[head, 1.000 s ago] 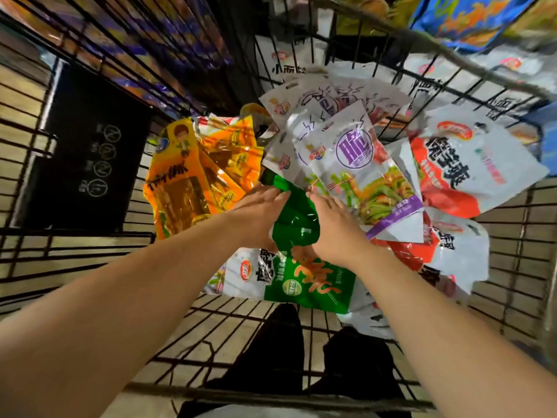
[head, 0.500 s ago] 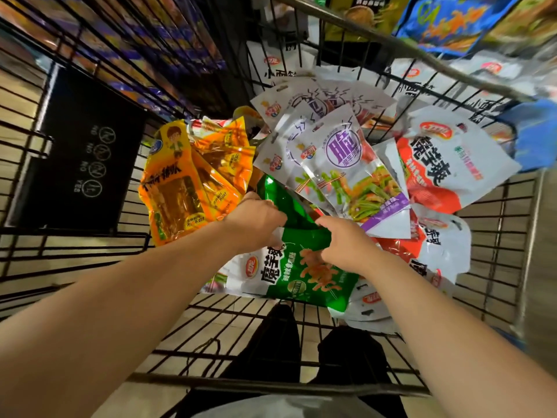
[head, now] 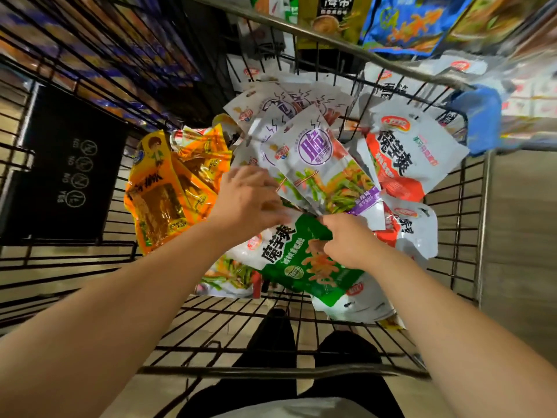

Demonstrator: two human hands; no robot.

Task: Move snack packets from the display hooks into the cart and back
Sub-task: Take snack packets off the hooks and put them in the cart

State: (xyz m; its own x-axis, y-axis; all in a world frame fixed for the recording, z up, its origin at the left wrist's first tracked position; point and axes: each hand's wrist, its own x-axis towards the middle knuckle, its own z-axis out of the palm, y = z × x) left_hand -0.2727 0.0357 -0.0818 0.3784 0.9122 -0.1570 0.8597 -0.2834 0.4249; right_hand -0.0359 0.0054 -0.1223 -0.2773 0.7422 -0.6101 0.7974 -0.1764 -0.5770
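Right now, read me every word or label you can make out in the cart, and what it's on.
"魔芋爽": green packet
"魔芋爽": red-and-white packet
"脆": purple-badge packet
"海带": olive packet hanging at top
"NO", "YES": black panel
Orange packets and all small print: too blurred to read.

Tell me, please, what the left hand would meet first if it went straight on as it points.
Probably the purple-circled white packet just ahead of the left hand; depth is unclear.
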